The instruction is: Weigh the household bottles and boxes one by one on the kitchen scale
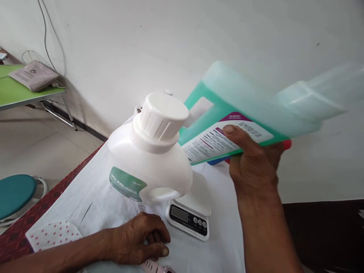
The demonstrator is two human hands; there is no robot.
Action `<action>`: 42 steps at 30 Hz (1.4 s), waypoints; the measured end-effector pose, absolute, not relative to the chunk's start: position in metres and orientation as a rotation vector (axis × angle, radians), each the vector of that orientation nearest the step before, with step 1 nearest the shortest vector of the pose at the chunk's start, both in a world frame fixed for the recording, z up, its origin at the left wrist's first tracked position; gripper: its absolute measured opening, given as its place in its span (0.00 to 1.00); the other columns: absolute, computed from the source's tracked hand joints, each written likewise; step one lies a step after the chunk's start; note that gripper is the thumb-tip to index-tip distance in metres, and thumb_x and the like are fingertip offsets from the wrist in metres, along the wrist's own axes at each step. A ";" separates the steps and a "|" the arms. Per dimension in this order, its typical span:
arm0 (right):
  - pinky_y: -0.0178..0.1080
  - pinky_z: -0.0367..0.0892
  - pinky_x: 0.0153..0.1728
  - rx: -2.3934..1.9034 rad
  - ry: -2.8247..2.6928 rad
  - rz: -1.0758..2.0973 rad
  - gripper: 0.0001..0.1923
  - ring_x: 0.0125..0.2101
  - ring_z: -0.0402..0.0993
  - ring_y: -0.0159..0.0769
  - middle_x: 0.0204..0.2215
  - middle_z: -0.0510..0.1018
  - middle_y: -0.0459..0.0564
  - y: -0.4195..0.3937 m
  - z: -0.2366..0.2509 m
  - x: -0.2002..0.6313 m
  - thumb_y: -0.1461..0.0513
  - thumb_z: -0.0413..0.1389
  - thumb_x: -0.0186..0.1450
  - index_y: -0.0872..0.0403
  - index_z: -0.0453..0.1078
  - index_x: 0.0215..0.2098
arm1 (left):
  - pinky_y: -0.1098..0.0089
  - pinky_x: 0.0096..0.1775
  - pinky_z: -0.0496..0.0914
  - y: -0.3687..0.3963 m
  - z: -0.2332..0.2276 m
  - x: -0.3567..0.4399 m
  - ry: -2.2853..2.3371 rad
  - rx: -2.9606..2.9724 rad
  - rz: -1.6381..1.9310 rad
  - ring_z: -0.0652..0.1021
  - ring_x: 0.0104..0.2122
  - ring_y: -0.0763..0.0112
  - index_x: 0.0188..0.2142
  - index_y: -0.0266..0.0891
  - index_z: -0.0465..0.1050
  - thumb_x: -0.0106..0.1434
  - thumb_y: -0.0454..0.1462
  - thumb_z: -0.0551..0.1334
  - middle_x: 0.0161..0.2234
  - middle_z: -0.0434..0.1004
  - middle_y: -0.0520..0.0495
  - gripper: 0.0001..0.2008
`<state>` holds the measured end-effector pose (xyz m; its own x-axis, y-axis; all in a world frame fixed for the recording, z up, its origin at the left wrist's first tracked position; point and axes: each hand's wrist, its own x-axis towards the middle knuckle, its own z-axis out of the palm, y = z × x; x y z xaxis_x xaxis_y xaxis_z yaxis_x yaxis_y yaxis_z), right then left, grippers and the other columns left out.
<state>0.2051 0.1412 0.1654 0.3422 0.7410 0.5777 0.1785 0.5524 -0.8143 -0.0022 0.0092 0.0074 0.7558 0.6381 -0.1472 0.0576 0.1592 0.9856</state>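
Green detergent jug (227, 110) is hanging tipped on its side above the table, blurred toward its far end, and you are gripping it from below with your right hand (253, 163), thumb pressing on its printed label and fingers wrapping the underside. Just beside it, the white bottle (149, 159) with its ribbed cap on is sitting on the small digital scale (189, 218), nearly touching the jug. Your left hand (139, 239) is resting on the white cloth (93, 201) in front of the scale, fingers curling loosely inward and holding nothing. A polka-dot pad (52, 235) is lying near your left forearm.
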 end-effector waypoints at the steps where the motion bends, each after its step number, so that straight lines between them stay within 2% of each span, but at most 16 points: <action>1: 0.58 0.75 0.54 -0.954 -1.177 0.437 0.27 0.50 0.77 0.49 0.41 0.80 0.46 0.132 0.169 0.209 0.62 0.74 0.46 0.50 0.75 0.43 | 0.73 0.33 0.71 0.009 0.007 -0.002 0.621 1.363 0.458 0.78 0.29 0.71 0.43 0.36 0.78 0.64 0.41 0.68 0.27 0.78 0.49 0.12; 4: 0.61 0.74 0.55 -1.003 -1.166 0.414 0.23 0.52 0.77 0.52 0.41 0.81 0.45 0.103 0.173 0.221 0.62 0.72 0.48 0.47 0.76 0.42 | 0.72 0.33 0.71 0.008 0.006 -0.002 0.614 1.367 0.472 0.78 0.29 0.71 0.43 0.36 0.78 0.65 0.42 0.69 0.28 0.78 0.49 0.12; 7: 0.62 0.77 0.51 -1.165 -1.217 0.408 0.16 0.56 0.75 0.55 0.43 0.82 0.41 0.072 0.173 0.234 0.57 0.68 0.55 0.32 0.77 0.41 | 0.71 0.34 0.72 0.007 0.005 -0.003 0.620 1.391 0.471 0.78 0.29 0.71 0.42 0.35 0.78 0.65 0.41 0.68 0.30 0.78 0.48 0.11; 10: 0.62 0.78 0.46 -1.274 -1.208 0.413 0.18 0.57 0.74 0.56 0.43 0.82 0.39 0.049 0.171 0.243 0.55 0.69 0.56 0.23 0.75 0.40 | 0.72 0.33 0.71 0.007 0.006 -0.003 0.626 1.418 0.467 0.77 0.30 0.71 0.42 0.35 0.77 0.66 0.40 0.67 0.30 0.77 0.48 0.10; 12: 0.62 0.79 0.47 -1.283 -1.163 0.424 0.22 0.56 0.76 0.57 0.44 0.83 0.40 0.040 0.168 0.247 0.57 0.71 0.52 0.27 0.76 0.43 | 0.72 0.33 0.71 0.007 0.007 -0.003 0.627 1.419 0.469 0.77 0.29 0.72 0.42 0.35 0.77 0.66 0.40 0.68 0.29 0.77 0.49 0.10; 15: 0.61 0.79 0.49 -1.232 -1.048 0.433 0.29 0.52 0.79 0.55 0.45 0.83 0.44 0.034 0.160 0.248 0.60 0.75 0.46 0.39 0.77 0.46 | 0.73 0.31 0.70 0.006 0.009 -0.003 0.622 1.390 0.471 0.77 0.28 0.73 0.41 0.35 0.77 0.65 0.40 0.68 0.28 0.76 0.51 0.10; 18: 0.61 0.77 0.54 -1.212 -0.988 0.460 0.29 0.50 0.80 0.53 0.43 0.83 0.46 0.034 0.149 0.248 0.62 0.76 0.43 0.46 0.78 0.43 | 0.72 0.32 0.70 0.006 0.010 -0.002 0.624 1.366 0.461 0.77 0.28 0.73 0.41 0.35 0.77 0.65 0.41 0.68 0.28 0.76 0.51 0.11; 21: 0.61 0.74 0.57 -1.221 -0.955 0.462 0.25 0.50 0.80 0.52 0.41 0.83 0.46 0.034 0.141 0.250 0.62 0.76 0.43 0.48 0.78 0.39 | 0.72 0.32 0.71 0.007 0.011 -0.002 0.627 1.365 0.446 0.78 0.29 0.71 0.42 0.34 0.77 0.65 0.41 0.68 0.28 0.76 0.49 0.12; 25: 0.62 0.75 0.56 -1.220 -0.924 0.489 0.23 0.51 0.80 0.54 0.41 0.83 0.47 0.033 0.138 0.257 0.62 0.76 0.43 0.48 0.79 0.37 | 0.71 0.32 0.71 0.008 0.013 -0.002 0.647 1.358 0.430 0.78 0.29 0.71 0.42 0.34 0.77 0.65 0.41 0.69 0.28 0.77 0.49 0.12; 28: 0.63 0.73 0.57 -1.210 -0.923 0.544 0.25 0.51 0.79 0.54 0.41 0.83 0.48 0.031 0.139 0.261 0.62 0.75 0.45 0.47 0.79 0.41 | 0.72 0.32 0.71 0.008 0.013 -0.001 0.655 1.368 0.432 0.78 0.29 0.72 0.42 0.35 0.77 0.66 0.40 0.68 0.29 0.77 0.49 0.11; 32: 0.62 0.75 0.53 -1.164 -0.929 0.601 0.31 0.52 0.79 0.55 0.44 0.83 0.49 0.028 0.138 0.265 0.62 0.73 0.46 0.44 0.77 0.48 | 0.72 0.33 0.71 0.007 0.014 -0.001 0.665 1.360 0.422 0.78 0.30 0.72 0.43 0.34 0.77 0.66 0.40 0.68 0.30 0.77 0.49 0.11; 35: 0.61 0.75 0.52 -1.125 -0.949 0.629 0.34 0.52 0.78 0.57 0.48 0.82 0.51 0.025 0.134 0.271 0.58 0.74 0.45 0.44 0.75 0.50 | 0.72 0.33 0.71 0.007 0.015 -0.001 0.674 1.355 0.404 0.78 0.30 0.72 0.43 0.34 0.76 0.67 0.41 0.67 0.30 0.76 0.49 0.12; 37: 0.60 0.75 0.52 -1.145 -0.967 0.617 0.31 0.53 0.77 0.57 0.49 0.80 0.52 0.020 0.128 0.278 0.48 0.73 0.48 0.43 0.76 0.48 | 0.72 0.33 0.71 0.006 0.015 -0.001 0.678 1.358 0.388 0.78 0.30 0.72 0.43 0.34 0.76 0.67 0.42 0.67 0.30 0.76 0.50 0.13; 40: 0.56 0.73 0.53 -1.195 -0.849 0.594 0.29 0.54 0.75 0.52 0.49 0.78 0.52 0.008 0.108 0.290 0.34 0.59 0.58 0.44 0.76 0.44 | 0.71 0.34 0.71 0.006 0.015 -0.001 0.687 1.363 0.380 0.77 0.31 0.72 0.44 0.33 0.76 0.68 0.43 0.66 0.30 0.75 0.49 0.14; 42: 0.51 0.73 0.49 -1.247 -0.686 0.609 0.29 0.49 0.75 0.47 0.44 0.77 0.51 -0.003 0.083 0.300 0.34 0.55 0.61 0.48 0.75 0.41 | 0.71 0.34 0.70 0.006 0.014 -0.002 0.687 1.376 0.383 0.77 0.31 0.72 0.44 0.33 0.76 0.68 0.42 0.66 0.31 0.75 0.49 0.13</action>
<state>0.3005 -0.0029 0.0832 0.6571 0.7420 0.1333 -0.0447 0.2148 -0.9756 -0.0016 0.0062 0.0144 0.7501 0.6233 -0.2209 0.1401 0.1767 0.9742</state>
